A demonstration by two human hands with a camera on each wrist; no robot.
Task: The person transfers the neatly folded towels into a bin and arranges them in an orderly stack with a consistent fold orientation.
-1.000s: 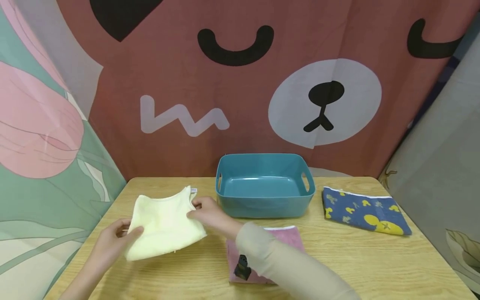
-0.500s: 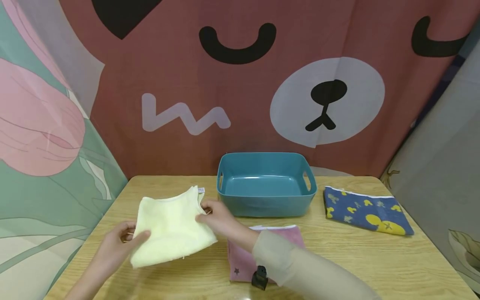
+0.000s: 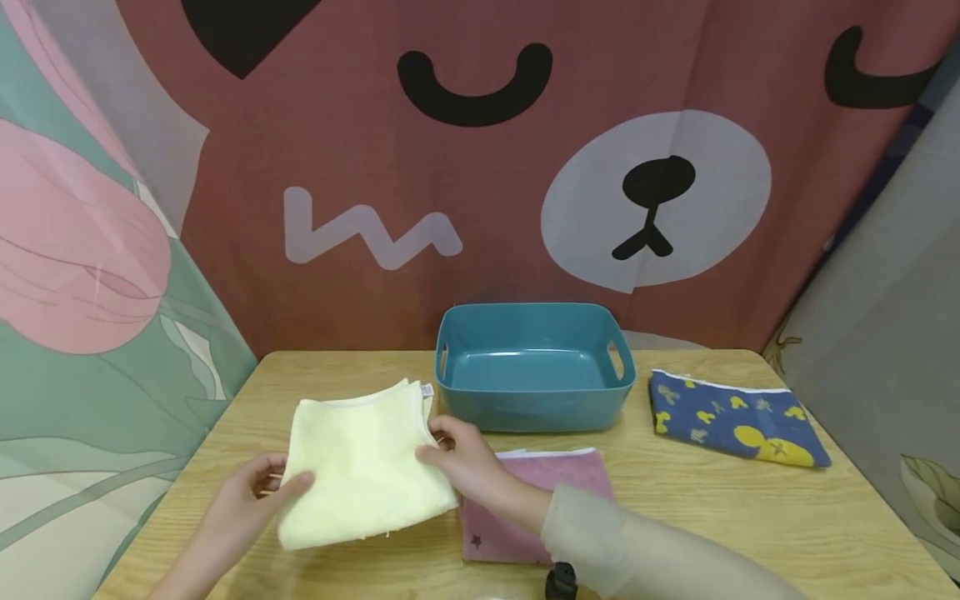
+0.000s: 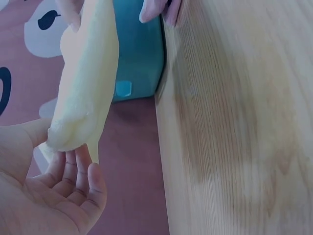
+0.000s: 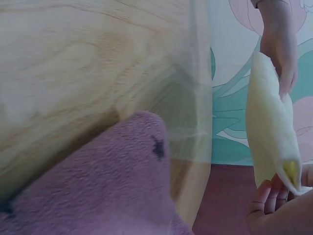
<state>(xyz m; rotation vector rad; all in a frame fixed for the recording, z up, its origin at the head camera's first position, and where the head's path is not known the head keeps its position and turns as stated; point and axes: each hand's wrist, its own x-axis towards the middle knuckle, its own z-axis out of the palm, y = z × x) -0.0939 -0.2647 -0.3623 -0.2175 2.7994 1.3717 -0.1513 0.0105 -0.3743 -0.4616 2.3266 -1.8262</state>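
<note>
A folded pale yellow towel is held up over the left part of the table, its small white label showing at the upper right corner. My left hand pinches its left edge, thumb on the near face. At the opposite edge, my right hand grips the towel between thumb and fingers. In the left wrist view the towel appears edge-on and thick with layers. A folded pink towel with a small dark star lies on the table, partly under my right forearm.
A teal plastic basin with side handle holes stands at the back middle of the wooden table. To its right lies a folded blue towel with yellow figures. A printed curtain hangs behind.
Both hands have carried the yellow towel to the right and slightly nearer the front. The basin and the other towels have stayed in place.
</note>
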